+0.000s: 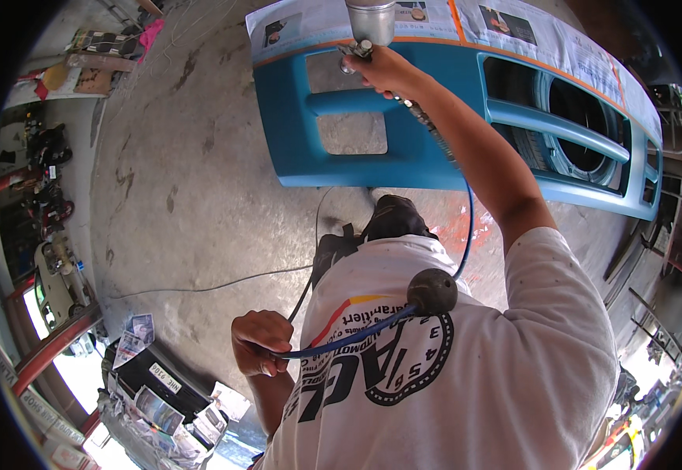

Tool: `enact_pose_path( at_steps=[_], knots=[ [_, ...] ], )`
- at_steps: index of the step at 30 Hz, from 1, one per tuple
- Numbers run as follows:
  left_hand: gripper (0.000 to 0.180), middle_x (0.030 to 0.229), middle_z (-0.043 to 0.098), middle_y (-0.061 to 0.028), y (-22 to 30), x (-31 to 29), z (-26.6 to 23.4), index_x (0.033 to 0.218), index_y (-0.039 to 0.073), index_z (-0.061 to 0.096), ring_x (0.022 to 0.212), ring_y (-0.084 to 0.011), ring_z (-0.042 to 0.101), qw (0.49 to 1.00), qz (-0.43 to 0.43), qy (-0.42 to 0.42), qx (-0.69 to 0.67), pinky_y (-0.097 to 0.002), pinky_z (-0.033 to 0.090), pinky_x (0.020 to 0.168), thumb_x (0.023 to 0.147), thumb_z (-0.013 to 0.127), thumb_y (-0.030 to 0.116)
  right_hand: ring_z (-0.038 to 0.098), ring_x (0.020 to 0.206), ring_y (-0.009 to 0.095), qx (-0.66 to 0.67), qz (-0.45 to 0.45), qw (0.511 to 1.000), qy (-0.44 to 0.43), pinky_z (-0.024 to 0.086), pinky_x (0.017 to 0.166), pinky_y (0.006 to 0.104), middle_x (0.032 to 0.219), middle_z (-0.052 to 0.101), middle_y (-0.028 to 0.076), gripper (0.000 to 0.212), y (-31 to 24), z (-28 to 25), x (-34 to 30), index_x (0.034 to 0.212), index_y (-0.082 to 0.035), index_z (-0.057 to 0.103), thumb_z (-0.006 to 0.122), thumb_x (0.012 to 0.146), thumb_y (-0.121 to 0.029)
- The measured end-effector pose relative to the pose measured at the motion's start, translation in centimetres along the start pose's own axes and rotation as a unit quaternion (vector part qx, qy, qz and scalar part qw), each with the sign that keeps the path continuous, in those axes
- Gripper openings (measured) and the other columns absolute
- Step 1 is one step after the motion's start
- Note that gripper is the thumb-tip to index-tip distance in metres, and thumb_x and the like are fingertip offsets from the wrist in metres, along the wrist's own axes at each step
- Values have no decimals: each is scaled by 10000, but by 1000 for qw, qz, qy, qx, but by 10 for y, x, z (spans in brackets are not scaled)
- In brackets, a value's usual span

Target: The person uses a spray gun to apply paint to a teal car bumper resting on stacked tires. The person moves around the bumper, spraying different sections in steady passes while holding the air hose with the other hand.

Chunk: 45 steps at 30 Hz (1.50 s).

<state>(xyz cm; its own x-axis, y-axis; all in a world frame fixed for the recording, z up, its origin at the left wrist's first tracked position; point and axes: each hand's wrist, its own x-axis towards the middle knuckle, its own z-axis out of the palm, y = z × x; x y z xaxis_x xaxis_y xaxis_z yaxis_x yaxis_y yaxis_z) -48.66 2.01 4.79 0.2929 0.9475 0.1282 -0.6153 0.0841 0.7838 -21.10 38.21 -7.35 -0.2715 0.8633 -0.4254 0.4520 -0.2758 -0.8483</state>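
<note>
One right hand [388,72] grips a spray gun [370,30] over the crosswise blue bumper's [419,162] left half; left hand [263,341] clasps the hose [357,337].

Room is free over the floor [200,204] left of the bumper [435,78], but a hose [349,340] bars the shirtfront [498,376]

Grey concrete flr [153,211], w/ dark stains at left & reddish marks [447,223] toward the right. Far left: 1 pink cloth [151,35] nr a cardboard pc [94,81]. Pale ledge [80,168] runs along left side, misc. dark clutter [49,180] beyond. Near left: red beam [59,348] by a bright opening [76,384], daylight v. strong. Right: metal racking [674,196] in shade; near right, bright jumbled stuff [631,442], blurry.
</note>
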Motion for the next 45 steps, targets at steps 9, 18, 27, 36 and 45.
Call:
enact_pose_path(
  at_steps=[9, 18, 27, 36, 45],
  knots=[
    [407, 583, 673, -93, 36, 7, -86, 1012, -95, 741, 428, -129, 603, 999, -17, -9, -29, -221, 345, 412, 760, 902, 181, 722, 823, 367, -141, -31, 981, 132, 595, 499, 422, 1183, 611, 297, 644, -11, 134, 83, 1434, 75, 282, 573, 965, -257],
    [410, 582, 658, -73, 151, 20, -267, 1022, -91, 736, 431, -122, 584, 992, -78, -98, -31, -225, 343, 416, 770, 902, 188, 690, 1082, 396, -212, 140, 941, 223, 579, 859, 415, 1379, 539, 272, 563, -77, 197, 76, 1481, 1, 327, 504, 969, -152],
    [306, 675, 655, -58, 282, 72, -401, 1094, -54, 719, 490, -85, 530, 967, -122, -215, -59, -202, 368, 380, 872, 818, 132, 724, 927, 363, -256, 189, 863, 392, 601, 770, 421, 1123, 634, 246, 522, -86, 270, 94, 1511, -71, 361, 444, 1012, -199],
    [352, 569, 640, -57, 292, 55, -413, 1043, -87, 734, 436, -125, 584, 963, -177, -201, -27, -227, 349, 425, 820, 862, 154, 721, 924, 398, -264, 123, 884, 366, 598, 766, 481, 1117, 673, 276, 494, -59, 276, 108, 1483, -91, 360, 438, 999, -152],
    [393, 570, 641, -56, 272, 32, -388, 1072, -75, 733, 440, -122, 587, 969, -185, -163, -10, -233, 339, 431, 823, 866, 197, 729, 839, 390, -268, 153, 843, 441, 610, 700, 453, 1023, 637, 254, 480, -60, 261, 75, 1463, -87, 404, 459, 992, -163]
  ],
)
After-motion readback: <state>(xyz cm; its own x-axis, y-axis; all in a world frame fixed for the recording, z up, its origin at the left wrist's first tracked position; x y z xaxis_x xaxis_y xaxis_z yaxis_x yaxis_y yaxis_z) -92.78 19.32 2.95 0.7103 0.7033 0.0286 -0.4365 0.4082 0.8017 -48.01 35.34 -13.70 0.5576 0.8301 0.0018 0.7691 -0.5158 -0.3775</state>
